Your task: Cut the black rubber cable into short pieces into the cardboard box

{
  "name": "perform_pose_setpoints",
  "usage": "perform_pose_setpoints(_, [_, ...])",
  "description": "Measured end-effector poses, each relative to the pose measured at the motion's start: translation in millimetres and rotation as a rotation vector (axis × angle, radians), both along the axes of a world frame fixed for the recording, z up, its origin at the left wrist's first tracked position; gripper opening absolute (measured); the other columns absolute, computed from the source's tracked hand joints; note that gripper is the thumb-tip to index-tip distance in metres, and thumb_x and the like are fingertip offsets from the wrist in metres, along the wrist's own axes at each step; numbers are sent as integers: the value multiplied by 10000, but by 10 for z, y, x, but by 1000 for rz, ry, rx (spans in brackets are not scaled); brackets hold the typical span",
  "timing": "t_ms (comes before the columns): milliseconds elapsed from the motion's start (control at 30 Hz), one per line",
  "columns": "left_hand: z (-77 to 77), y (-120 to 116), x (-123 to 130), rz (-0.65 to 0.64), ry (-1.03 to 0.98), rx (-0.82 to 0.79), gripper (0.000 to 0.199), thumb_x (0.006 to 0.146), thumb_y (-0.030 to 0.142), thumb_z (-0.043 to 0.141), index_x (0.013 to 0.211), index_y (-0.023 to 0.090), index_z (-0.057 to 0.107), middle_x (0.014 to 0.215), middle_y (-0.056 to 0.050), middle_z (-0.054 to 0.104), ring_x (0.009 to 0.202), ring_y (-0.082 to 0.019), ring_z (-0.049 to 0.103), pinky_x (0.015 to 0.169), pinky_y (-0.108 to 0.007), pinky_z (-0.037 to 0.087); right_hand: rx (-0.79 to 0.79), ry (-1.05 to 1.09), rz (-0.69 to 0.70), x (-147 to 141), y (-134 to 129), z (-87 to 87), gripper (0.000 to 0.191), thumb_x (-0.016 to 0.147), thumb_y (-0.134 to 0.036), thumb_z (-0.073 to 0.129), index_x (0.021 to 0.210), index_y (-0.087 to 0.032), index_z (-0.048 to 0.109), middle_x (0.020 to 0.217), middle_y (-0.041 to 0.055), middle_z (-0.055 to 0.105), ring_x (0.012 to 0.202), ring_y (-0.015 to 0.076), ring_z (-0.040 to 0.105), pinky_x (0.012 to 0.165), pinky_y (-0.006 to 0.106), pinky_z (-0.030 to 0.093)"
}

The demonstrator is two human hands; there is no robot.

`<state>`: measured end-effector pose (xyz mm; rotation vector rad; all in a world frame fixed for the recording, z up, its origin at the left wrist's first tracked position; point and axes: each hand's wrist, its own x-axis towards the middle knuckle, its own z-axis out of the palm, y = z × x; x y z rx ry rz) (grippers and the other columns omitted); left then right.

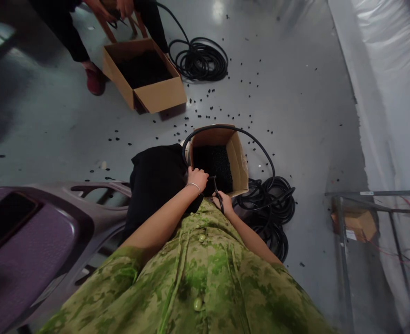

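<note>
My left hand (pixel 197 178) is closed around the end of a black hose (pixel 241 131) at the near left edge of a cardboard box (pixel 238 160). The hose arches over the box and down to a tangled coil (pixel 277 204) on its right. In my right hand (pixel 224 202) is a black-handled cutting tool (pixel 216 186), its head pointing up beside the left fingers. Many small black pieces (pixel 222 162) lie inside the box, below both hands.
Ahead on the left, a seated person's hands (pixel 124 7) are above another cardboard box (pixel 161 95). Beside it lies a second hose coil (pixel 203 60). A purple chair (pixel 51 241) holding a phone (pixel 8 222) stands left. Black bits dot the floor; a metal frame (pixel 344 260) is right.
</note>
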<state>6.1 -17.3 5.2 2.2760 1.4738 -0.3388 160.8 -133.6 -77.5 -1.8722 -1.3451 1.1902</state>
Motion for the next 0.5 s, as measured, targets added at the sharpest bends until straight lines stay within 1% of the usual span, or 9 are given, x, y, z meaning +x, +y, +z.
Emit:
perform_pose_setpoints(133, [-34,5,-1,-20,17,9,262,919,235,540,1012,233,786,1079,-136,719,1079,-325,583,989,-533,274,19,-49,36,1,16,-12,220,740,-283,567,847,-203,741,727,12,717,659,165,652,662,229,459])
perform_pose_setpoints(267, [-3,-1,14,-29,30,4,283,929,221,522,1038,206,783,1099,-154,724,1073,-327,603,979,-512,299,19,-96,43,-6,34,-9,194,744,-271,570,821,-213,739,742,17,728,671,168,657,672,233,455])
perform_pose_setpoints(400, [42,-11,30,-22,40,2,309,945,199,487,1057,216,775,1134,-149,724,1098,-323,607,991,-507,303,4,-96,35,-7,28,-6,204,755,-295,574,847,-212,737,714,4,709,651,157,633,658,227,453])
perform_pose_setpoints(500, [42,-15,33,0,11,1,303,942,208,495,1059,225,775,1128,-145,722,1102,-318,607,1008,-513,290,16,-52,0,7,1,13,219,759,-334,603,884,-211,734,715,-8,701,658,155,623,657,228,466])
